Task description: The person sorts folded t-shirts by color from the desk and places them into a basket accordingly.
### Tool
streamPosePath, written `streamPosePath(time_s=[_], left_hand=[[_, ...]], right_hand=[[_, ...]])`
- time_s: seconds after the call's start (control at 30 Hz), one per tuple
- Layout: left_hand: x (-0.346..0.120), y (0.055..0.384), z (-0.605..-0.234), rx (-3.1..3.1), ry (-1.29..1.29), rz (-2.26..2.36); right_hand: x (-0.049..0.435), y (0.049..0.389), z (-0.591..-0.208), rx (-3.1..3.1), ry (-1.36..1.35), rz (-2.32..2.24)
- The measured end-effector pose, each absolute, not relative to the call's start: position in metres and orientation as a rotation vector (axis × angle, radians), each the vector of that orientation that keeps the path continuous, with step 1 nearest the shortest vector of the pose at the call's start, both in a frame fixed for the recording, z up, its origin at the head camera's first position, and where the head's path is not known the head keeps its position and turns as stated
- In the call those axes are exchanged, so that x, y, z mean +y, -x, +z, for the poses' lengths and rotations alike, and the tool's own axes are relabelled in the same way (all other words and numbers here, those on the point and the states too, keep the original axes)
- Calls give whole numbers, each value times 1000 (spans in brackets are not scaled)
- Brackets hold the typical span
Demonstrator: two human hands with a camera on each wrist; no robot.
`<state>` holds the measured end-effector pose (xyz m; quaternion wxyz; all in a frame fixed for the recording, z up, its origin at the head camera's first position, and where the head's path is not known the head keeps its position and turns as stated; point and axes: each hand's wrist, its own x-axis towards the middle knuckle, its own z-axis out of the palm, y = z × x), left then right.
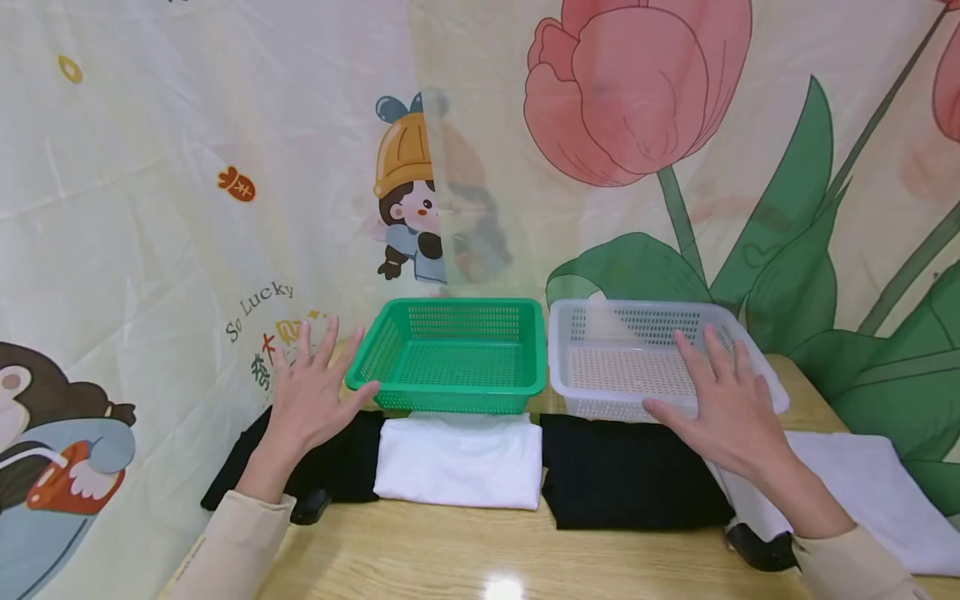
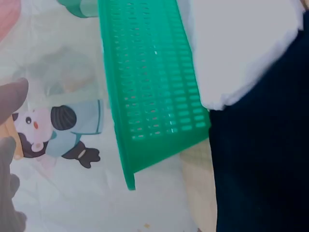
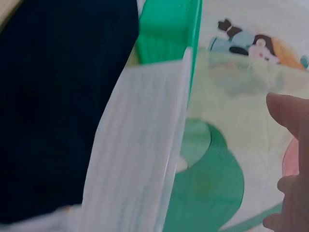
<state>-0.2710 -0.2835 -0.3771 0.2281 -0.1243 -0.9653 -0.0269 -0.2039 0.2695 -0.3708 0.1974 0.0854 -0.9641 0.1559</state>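
Note:
My left hand (image 1: 311, 392), fingers spread, hovers left of a green plastic basket (image 1: 446, 402) and above a folded black cloth (image 1: 348, 462). Over the right part of a white plastic basket (image 1: 600, 404) hangs my right hand (image 1: 723, 408), also with spread fingers. Neither hand holds anything. Both baskets have slotted walls and nothing inside. In front of them lie a folded white cloth (image 1: 459, 462), a second folded black cloth (image 1: 637, 475) and, at the far right, another white cloth (image 1: 855, 492). In the left wrist view, fingertips (image 2: 12, 99) show at the left edge.
Everything stands on a light wooden table (image 1: 420, 550). A printed curtain (image 1: 315, 125) with tulips and cartoon figures hangs close behind the baskets and along the left side. Dark devices (image 1: 761, 547) sit at both wrists.

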Motion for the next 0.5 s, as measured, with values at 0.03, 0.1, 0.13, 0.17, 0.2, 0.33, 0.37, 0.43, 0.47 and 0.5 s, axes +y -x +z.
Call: streamPosePath(time_s=[0.03,0.1,0.13,0.17,0.2,0.33,0.37,0.43,0.47,0.5], left_hand=[[-283,271,-376,-2668,345,-112],[-283,271,-375,-2689,354,-193],[-283,271,-374,-2700,358,-229],[-284,271,-374,-2710,365,-268],[-284,270,-373,-2721,371,-306],[-287,268,-371,-2756,389,-475],[-288,268,-370,-2758,395,-519],[-290,266,-369,-2759,406,-605],[-291,265,-369,-2758,414,-643],[-292,264,-370,-2752,427,-679]], right_hand=[[264,205,-369,-2692,-255,467],[254,206,-366,-2689,-281,547],[249,207,-365,-2688,-291,588],[244,207,-364,-2688,-299,626],[239,207,-363,-2694,-304,671],[221,208,-361,-2699,-326,826],[217,208,-362,-2698,-333,858],[210,209,-363,-2690,-351,914],[208,209,-365,-2684,-363,944],[206,209,-366,-2676,-376,983]])
